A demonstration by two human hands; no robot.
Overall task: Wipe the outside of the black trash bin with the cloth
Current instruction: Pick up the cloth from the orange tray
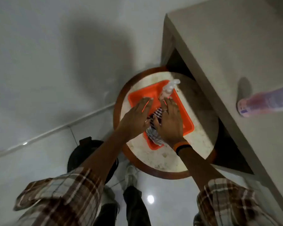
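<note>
A striped black-and-white cloth (153, 134) lies in an orange tray (187, 123) on a small round table. Both my hands rest flat on the cloth, fingers spread: my left hand (136, 118) on its left part, my right hand (169, 121) on its right part, with a ring and an orange and black wristband. Most of the cloth is hidden under them. The black trash bin (82, 152) stands on the floor at the lower left of the table, partly covered by my left forearm.
A clear spray bottle (168, 88) stands at the tray's far corner. The round table (201, 141) has a marble top and a brown rim. A grey counter (227, 59) rises on the right, with a purple packet (264, 101) on it. My shoe (131, 175) is below the table.
</note>
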